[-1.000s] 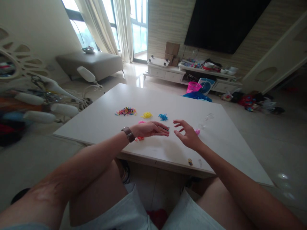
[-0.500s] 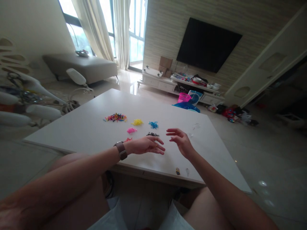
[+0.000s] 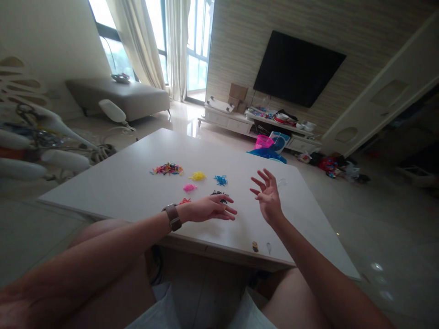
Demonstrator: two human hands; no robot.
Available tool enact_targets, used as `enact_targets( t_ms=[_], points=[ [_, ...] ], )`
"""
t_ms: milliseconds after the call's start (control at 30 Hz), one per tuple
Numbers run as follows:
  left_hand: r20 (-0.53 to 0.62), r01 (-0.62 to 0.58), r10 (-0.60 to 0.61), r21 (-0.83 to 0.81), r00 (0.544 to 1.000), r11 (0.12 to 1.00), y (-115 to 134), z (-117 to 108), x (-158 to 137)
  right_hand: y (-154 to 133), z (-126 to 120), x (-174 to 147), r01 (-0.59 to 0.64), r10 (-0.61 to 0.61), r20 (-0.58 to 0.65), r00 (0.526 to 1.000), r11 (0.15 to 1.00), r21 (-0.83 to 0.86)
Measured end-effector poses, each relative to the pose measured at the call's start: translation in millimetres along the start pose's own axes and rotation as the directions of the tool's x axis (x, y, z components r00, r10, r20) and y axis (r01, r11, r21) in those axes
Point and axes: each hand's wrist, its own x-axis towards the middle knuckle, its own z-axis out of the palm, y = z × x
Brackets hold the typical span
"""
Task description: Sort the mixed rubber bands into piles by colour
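My left hand (image 3: 209,209), with a brown-strapped watch (image 3: 173,217) on its wrist, hovers beside a pile of black bands (image 3: 219,194) and partly covers it. Its fingers are spread, and I see nothing in them. To its right my right hand (image 3: 268,197) is raised, palm partly turned up, fingers apart and bare. Small loose piles lie on the white table (image 3: 137,183): red bands (image 3: 184,201), partly hidden behind my left wrist, pink bands (image 3: 190,188), yellow bands (image 3: 198,176), blue bands (image 3: 221,180) and a larger mixed-colour heap (image 3: 168,169).
Near the table's front edge lie a small yellow cartoon figure (image 3: 255,246) and a clear small piece (image 3: 269,248). Another clear item (image 3: 282,182) lies behind my right hand. Beyond the table stand a pink basket (image 3: 264,141) and a low TV cabinet (image 3: 226,119).
My right hand has moved right and up, away from my left hand, and its fingers have spread and turned upward. My left hand stays in nearly the same place.
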Motion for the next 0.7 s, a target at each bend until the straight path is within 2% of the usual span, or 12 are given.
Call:
enact_targets(
  t_ms=[100, 167, 233, 300, 400, 467, 700],
  points=[
    [-0.003, -0.017, 0.017, 0.002, 1.0, 1.0, -2.5, 0.3, 0.6, 7.8, 4.9, -6.2, -0.063, 0.069, 0.078, 0.995, 0.995, -0.084],
    [-0.003, -0.026, 0.026, -0.001, 1.0, 1.0, -3.8, 1.3, 0.5, 4.9, 13.3, -15.2, -0.045, 0.069, 0.149, 0.986, 0.986, -0.158],
    [-0.002, -0.028, 0.028, -0.003, 1.0, 1.0, -4.1, 2.7, 0.2, -4.3, 22.2, -24.6, 0.065, -0.019, 0.194, 0.981, 0.97, -0.234],
    [-0.005, -0.033, 0.033, 0.012, 0.999, 0.999, -3.9, 3.9, 0.3, -15.1, 29.2, -31.6, 0.198, -0.09, 0.327, 0.941, 0.93, -0.311],
    [-0.033, -0.067, 0.07, 0.087, 0.997, 0.994, -4.9, 3.5, 2.3, -24.5, 34.8, -35.7, 0.28, -0.069, 0.476, 0.877, 0.879, -0.387],
    [-0.065, -0.1, 0.11, 0.147, 0.992, 0.984, -6.9, 1.5, 4.3, -24.3, 35.9, -35.4, 0.285, -0.039, 0.505, 0.862, 0.861, -0.421],
    [-0.177, -0.182, 0.22, 0.206, 0.959, 0.962, -7.7, -1.3, 5.3, -17.8, 33.8, -32.3, 0.258, 0.009, 0.471, 0.882, 0.827, -0.499]
  ],
)
